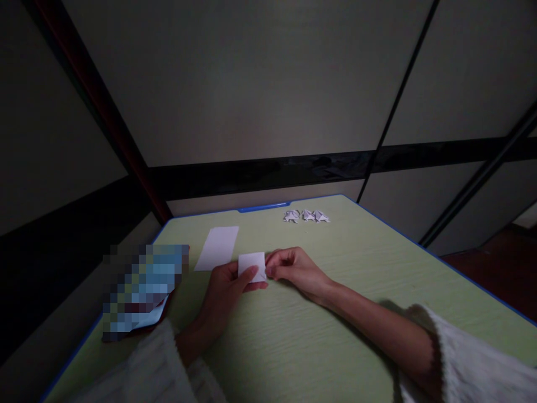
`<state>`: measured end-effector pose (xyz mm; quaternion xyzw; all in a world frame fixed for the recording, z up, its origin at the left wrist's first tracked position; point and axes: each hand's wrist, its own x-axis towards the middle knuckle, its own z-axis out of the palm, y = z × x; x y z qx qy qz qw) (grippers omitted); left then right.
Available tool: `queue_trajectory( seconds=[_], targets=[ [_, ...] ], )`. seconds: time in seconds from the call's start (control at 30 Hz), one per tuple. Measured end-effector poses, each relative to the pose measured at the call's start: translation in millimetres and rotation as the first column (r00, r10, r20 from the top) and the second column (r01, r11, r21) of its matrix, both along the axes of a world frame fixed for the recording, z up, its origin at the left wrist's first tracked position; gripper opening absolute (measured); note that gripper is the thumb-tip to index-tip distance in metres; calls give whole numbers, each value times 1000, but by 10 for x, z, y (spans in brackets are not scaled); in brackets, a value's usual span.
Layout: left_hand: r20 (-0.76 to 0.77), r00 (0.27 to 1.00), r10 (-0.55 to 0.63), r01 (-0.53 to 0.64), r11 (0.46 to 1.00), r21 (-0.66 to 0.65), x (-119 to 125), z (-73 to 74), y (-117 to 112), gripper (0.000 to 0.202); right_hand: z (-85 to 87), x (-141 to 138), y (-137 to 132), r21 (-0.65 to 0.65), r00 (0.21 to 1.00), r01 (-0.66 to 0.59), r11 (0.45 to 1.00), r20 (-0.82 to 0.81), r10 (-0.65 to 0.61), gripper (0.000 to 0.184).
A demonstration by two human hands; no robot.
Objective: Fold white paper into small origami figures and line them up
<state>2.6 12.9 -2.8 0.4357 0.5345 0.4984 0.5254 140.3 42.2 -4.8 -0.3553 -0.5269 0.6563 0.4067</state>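
Note:
A small folded square of white paper is held above the green table. My left hand grips it from the left, thumb flat on its front and fingers underneath. My right hand is at the paper's right edge, with thumb and forefinger pinched together at its lower right corner. A crease runs near that corner. Behind my left hand lies white paper, flat on the table. Farther back, folded paper figures sit in a short row.
The green table has a blue edge and a blue strip at its far side. On the left lies a device with a blurred screen and dark red border. Pale panels with a dark band stand behind the table.

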Motion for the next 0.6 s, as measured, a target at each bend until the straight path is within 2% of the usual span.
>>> queue_trajectory(
  seconds=[0.4,0.6],
  targets=[
    [-9,1000,1,-1,999,-35,4,20,3,10,5,11,16,113,1000,-11,994,30,8,4],
    [-33,999,1,-1,1000,-11,-11,23,-18,10,-1,2,5,94,999,-37,995,19,35,5]
  ],
)
